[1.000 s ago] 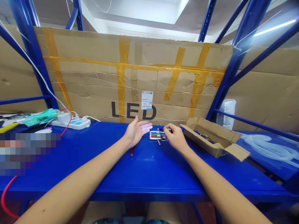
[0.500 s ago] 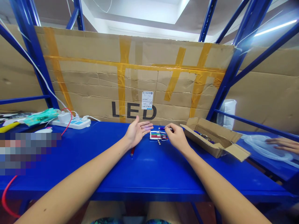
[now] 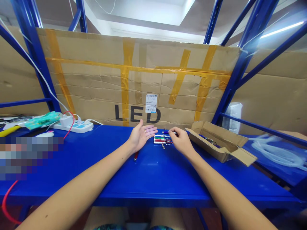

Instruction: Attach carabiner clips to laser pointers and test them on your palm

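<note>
A small row of coloured pen-like sticks (image 3: pixel 160 139) with metal rings lies on the blue table (image 3: pixel 153 179). My left hand (image 3: pixel 140 135) rests palm up and open just left of them, fingers stretched toward the pile. My right hand (image 3: pixel 181 140) is on the pile's right side, thumb and forefinger pinched on a small purple stick (image 3: pixel 168 132) at the far end of the row. A red stick (image 3: pixel 136 156) lies under my left wrist.
An open cardboard box (image 3: pixel 220 142) stands to the right of my right hand. A taped cardboard wall marked LED (image 3: pixel 136 83) backs the table. A white power strip (image 3: pixel 73 125) with cables and a teal cloth (image 3: pixel 42 119) sit at the far left. Clear tubing (image 3: pixel 275 151) lies at right.
Both hands have stayed almost still at the pile. Another person's hand appeared over the tubing at the right half a second ago and is gone now.
</note>
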Available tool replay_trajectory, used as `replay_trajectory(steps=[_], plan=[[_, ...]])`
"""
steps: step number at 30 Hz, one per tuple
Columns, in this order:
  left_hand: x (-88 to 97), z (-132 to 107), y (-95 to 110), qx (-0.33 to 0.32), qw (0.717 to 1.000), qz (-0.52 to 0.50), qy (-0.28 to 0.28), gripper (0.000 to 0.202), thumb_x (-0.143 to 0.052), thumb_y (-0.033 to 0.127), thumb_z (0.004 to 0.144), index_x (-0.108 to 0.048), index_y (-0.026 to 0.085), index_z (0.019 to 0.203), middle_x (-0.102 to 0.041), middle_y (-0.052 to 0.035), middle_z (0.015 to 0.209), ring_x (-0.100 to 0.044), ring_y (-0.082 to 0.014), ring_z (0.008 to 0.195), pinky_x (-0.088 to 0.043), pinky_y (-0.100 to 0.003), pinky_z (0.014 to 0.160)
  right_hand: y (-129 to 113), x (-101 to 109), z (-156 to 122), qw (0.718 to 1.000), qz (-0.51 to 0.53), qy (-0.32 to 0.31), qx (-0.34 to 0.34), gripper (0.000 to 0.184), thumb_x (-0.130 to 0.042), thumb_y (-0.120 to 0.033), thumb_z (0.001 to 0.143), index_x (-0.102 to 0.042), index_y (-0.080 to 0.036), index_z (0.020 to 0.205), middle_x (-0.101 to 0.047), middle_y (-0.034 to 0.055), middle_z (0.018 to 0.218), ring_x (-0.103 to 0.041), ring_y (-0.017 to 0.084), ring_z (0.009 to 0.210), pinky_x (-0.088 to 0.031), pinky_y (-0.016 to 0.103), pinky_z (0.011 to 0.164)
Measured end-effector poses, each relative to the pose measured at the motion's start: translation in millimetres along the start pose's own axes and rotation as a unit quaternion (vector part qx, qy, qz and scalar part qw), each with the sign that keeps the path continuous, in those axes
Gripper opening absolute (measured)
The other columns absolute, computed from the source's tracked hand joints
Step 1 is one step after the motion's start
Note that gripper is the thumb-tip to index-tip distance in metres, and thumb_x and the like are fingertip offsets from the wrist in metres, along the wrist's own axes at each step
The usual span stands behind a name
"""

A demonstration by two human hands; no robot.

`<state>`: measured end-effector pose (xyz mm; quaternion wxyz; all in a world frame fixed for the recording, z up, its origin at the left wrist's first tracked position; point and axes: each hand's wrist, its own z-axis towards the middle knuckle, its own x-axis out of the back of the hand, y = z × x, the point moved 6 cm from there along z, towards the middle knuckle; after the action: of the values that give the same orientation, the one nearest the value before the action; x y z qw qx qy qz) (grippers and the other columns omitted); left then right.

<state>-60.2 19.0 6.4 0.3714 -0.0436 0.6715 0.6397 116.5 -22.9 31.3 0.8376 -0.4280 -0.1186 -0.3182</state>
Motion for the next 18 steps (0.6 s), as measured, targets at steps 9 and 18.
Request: replay_trajectory(steps=[9,18], plan=[[-0.4,-0.2,0.4,-0.004,1.000,0.006,-0.007,0.076,-0.028,0.061,0.095,-0.047,0.000,0.136,-0.055,-0.0265,0.134,-0.057,-0.0305,0.123,-0.037,-0.041,0.111,0.3,-0.4,-0.3,1.000,-0.012,-0.008,0.003,0.026,-0.047,-0.035,0.080,-0.061,-0.017,0.069,-0.063,0.0031,0.066,-0.054,0.017,0.064,-0.039,0.028,0.062],[-0.4,-0.9,1.1,-0.008,1.000,0.005,-0.006,0.077,-0.031,0.062,0.094,-0.048,-0.001,0.135,-0.055,-0.0276,0.134,-0.057,-0.0308,0.122,-0.039,-0.040,0.110,-1.1,0.6,0.1,1.000,-0.016,-0.002,0.006,0.023,-0.047,-0.033,0.078,-0.057,-0.018,0.064,-0.060,0.0017,0.062,-0.051,0.016,0.061,-0.038,0.028,0.060]])
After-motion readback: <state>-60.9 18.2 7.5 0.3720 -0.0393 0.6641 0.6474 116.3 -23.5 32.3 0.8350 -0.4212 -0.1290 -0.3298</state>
